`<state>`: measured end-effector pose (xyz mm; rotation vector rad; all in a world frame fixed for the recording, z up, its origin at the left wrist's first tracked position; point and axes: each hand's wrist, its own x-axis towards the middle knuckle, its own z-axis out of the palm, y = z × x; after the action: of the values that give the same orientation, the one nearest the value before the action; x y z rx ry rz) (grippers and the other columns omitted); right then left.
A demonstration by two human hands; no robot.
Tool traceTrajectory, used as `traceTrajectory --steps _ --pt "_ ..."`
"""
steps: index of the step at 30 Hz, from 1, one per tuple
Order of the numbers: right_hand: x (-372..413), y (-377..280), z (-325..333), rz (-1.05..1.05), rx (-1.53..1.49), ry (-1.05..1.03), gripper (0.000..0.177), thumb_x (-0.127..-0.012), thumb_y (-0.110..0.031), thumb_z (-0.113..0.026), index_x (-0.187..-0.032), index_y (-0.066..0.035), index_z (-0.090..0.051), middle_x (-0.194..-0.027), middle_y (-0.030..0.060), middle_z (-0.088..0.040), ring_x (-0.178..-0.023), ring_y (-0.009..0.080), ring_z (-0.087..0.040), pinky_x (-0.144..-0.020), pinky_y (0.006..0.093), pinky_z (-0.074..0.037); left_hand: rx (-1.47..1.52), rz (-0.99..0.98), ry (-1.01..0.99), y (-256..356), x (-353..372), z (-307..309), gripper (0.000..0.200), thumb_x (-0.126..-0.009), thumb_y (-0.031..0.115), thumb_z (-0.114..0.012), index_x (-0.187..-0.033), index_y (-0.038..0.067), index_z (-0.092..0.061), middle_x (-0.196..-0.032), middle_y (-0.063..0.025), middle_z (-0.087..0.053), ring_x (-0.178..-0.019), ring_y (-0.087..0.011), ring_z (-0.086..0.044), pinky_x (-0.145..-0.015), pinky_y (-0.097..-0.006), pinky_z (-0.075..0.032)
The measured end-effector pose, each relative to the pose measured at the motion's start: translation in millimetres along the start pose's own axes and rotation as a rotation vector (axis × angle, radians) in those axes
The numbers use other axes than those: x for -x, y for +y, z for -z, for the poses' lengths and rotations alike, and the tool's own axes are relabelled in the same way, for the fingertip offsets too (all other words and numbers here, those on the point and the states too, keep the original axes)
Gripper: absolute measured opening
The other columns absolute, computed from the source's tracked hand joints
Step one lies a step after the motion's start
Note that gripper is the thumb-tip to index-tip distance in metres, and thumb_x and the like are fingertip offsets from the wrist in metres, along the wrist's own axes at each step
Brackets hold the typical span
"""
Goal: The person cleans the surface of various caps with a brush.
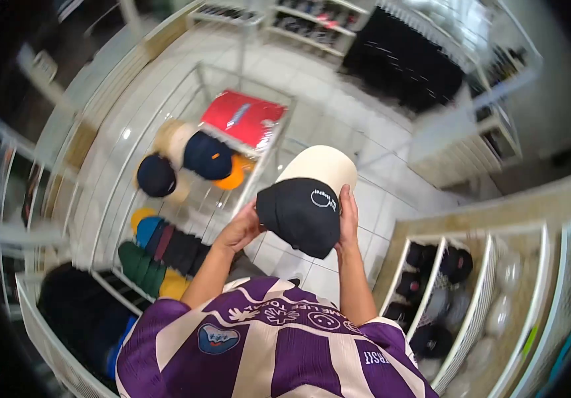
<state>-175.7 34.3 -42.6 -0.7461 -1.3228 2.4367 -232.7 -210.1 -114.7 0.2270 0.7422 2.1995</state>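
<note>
A black cap (298,211) with a cream brim (322,164) and a white round print on its front is held up before my chest, brim pointing away. My left hand (242,229) grips the crown's left side. On the right side, my right hand (348,215) holds it near where brim and crown meet. Some fingers are hidden behind the cap. Beyond it to the left, a glass table carries a navy cap (207,155), a black cap (156,176) and a red packaged item (242,118).
Several folded caps (166,245) lie in a row at the lower left. A shelf unit (491,285) with caps stands at the right. Black garments (401,56) hang on a rack at the back, beside shelves (315,23). A white wire basket (53,331) is at the lower left.
</note>
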Motion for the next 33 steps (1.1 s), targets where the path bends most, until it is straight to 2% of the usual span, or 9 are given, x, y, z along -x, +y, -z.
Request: traceTrajectory --steps 3,7,11,13,19,24,29,32,33 --pt "68.9 -71.1 60.2 0.078 0.090 0.075 0.055 -0.104 -0.040 -0.061 -0.140 -0.001 -0.050 -0.126 0.0116 -0.064 -0.108 0.0181 -0.066 -0.088 0.0317 -0.058 -0.087 0.141 -0.180 -11.2 -45.5 -80.0 0.067 -0.110 0.047 -0.041 -0.160 0.006 -0.027 -0.137 -0.0151 -0.060 -0.122 -0.0218 -0.062 -0.105 -0.0355 -0.047" --pt "140.6 -111.6 154.1 0.297 0.170 0.222 0.048 -0.103 -0.036 -0.065 -0.135 -0.002 -0.055 -0.119 0.0086 -0.067 -0.104 0.0141 -0.065 -0.086 0.0284 -0.055 -0.490 0.351 -0.329 -74.4 -94.0 -182.1 0.036 -0.109 0.034 -0.053 -0.127 0.005 -0.063 -0.081 0.0093 -0.047 -0.072 -0.0017 -0.043 -0.064 -0.0190 -0.038" --pt "214.4 -150.7 211.8 0.483 0.164 0.417 0.051 -0.102 -0.038 -0.066 -0.134 0.000 -0.056 -0.118 0.0083 -0.068 -0.104 0.0129 -0.064 -0.089 0.0269 -0.052 -0.472 0.472 -0.611 -166.5 -103.1 -274.0 0.043 -0.109 0.038 -0.052 -0.131 0.003 -0.061 -0.091 0.0068 -0.061 -0.079 -0.0039 -0.054 -0.071 -0.0209 -0.045" --pt "247.6 -169.8 235.6 0.513 0.245 0.542 0.048 -0.101 -0.036 -0.067 -0.131 0.000 -0.058 -0.115 0.0081 -0.068 -0.101 0.0122 -0.064 -0.089 0.0267 -0.052 -0.495 0.435 -0.557 -184.8 -88.1 -324.4 0.049 -0.109 0.039 -0.050 -0.139 0.001 -0.056 -0.114 -0.0033 -0.069 -0.097 -0.0104 -0.064 -0.086 -0.0244 -0.051" --pt "310.3 -213.8 284.1 0.646 0.509 0.777 0.049 -0.098 -0.038 -0.071 -0.125 0.002 -0.063 -0.115 0.0118 -0.071 -0.105 0.0154 -0.065 -0.090 0.0306 -0.051 -0.422 0.551 -0.643 -237.8 -74.5 -405.8 0.053 -0.109 0.039 -0.050 -0.145 0.001 -0.047 -0.131 -0.0108 -0.064 -0.110 -0.0162 -0.066 -0.095 -0.0298 -0.053" --pt "353.7 -299.4 285.8 1.035 1.536 1.452 0.057 -0.090 -0.045 -0.073 -0.129 -0.004 -0.063 -0.124 0.0210 -0.060 -0.115 0.0381 -0.059 -0.099 0.0510 -0.045 -0.338 0.403 -0.731 -253.6 -73.3 -437.6 0.048 -0.108 0.036 -0.053 -0.139 0.000 -0.052 -0.126 -0.0115 -0.066 -0.108 -0.0168 -0.067 -0.091 -0.0287 -0.056" --pt "360.9 -399.2 338.3 0.565 1.815 1.869 0.061 -0.093 -0.052 -0.063 -0.137 -0.011 -0.061 -0.138 0.0249 -0.054 -0.130 0.0396 -0.052 -0.108 0.0601 -0.037 -0.352 0.475 -0.684 -239.7 -71.9 -429.9 0.044 -0.104 0.026 -0.059 -0.140 0.000 -0.052 -0.124 -0.0109 -0.067 -0.105 -0.0174 -0.068 -0.091 -0.0284 -0.055" --pt "362.9 -440.0 387.2 0.237 1.667 1.655 0.058 -0.097 -0.049 -0.059 -0.142 -0.012 -0.059 -0.132 0.0274 -0.060 -0.123 0.0407 -0.058 -0.104 0.0539 -0.045 -0.362 0.494 -0.623 -224.4 -66.4 -412.4 0.045 -0.104 0.024 -0.060 -0.142 0.001 -0.051 -0.122 -0.0099 -0.068 -0.104 -0.0163 -0.068 -0.091 -0.0293 -0.056" --pt "361.8 -439.8 384.0 0.342 1.779 1.680 0.055 -0.099 -0.046 -0.057 -0.142 -0.012 -0.059 -0.129 0.0264 -0.063 -0.120 0.0414 -0.060 -0.101 0.0518 -0.047 -0.371 0.502 -0.605 -219.1 -67.1 -402.2 0.043 -0.106 0.026 -0.058 -0.141 0.001 -0.052 -0.123 -0.0109 -0.067 -0.105 -0.0157 -0.068 -0.090 -0.0292 -0.056"
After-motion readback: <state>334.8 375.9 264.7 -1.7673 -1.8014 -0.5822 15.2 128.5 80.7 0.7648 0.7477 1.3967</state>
